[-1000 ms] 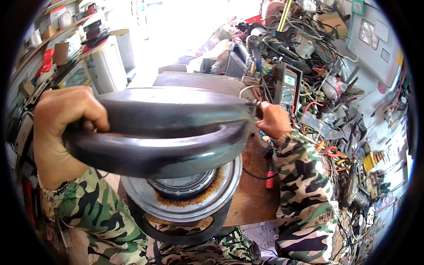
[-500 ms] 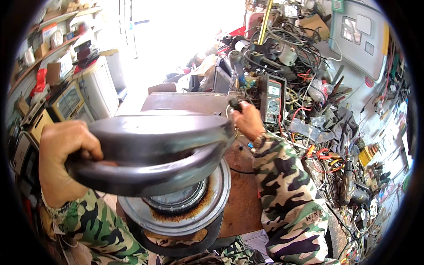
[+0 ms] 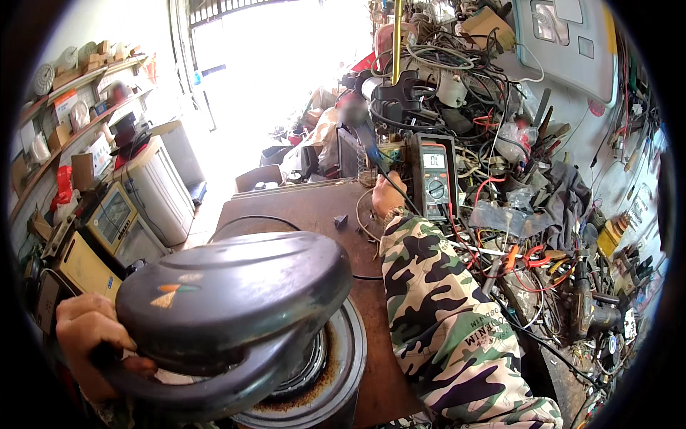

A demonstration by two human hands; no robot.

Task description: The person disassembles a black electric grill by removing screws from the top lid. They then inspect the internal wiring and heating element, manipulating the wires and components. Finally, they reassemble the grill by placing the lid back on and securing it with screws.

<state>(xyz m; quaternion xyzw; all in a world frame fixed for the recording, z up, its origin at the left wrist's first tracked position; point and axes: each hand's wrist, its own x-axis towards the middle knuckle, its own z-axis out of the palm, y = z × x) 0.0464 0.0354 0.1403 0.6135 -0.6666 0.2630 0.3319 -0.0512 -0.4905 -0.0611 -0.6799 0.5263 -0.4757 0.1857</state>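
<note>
My left hand (image 3: 96, 343) grips the handle loop of a glossy black, rounded appliance lid (image 3: 236, 293) with a small coloured emblem on top. The lid tilts over a round metal base (image 3: 350, 365), whose inner ring carries brown rust; the lid hides most of this base. Beyond it, at the far right of the worktable, my right hand (image 3: 388, 194) is closed around a black cable (image 3: 406, 199) that runs over the fingers. The fingertips are partly hidden. Just right of this hand stands a multimeter (image 3: 434, 175) with a lit display.
The brown worktable (image 3: 321, 207) bears a small dark piece (image 3: 341, 222) and thin cords. Tangled wires and tools, including a power drill (image 3: 582, 307), crowd the right side. Cabinets (image 3: 153, 189) and loaded shelves line the left. A cardboard box (image 3: 259, 177) sits past the far edge.
The lid has come down and left with my left hand, its top now showing. The black plug-like piece seen at my right hand no longer shows there. The view has shifted.
</note>
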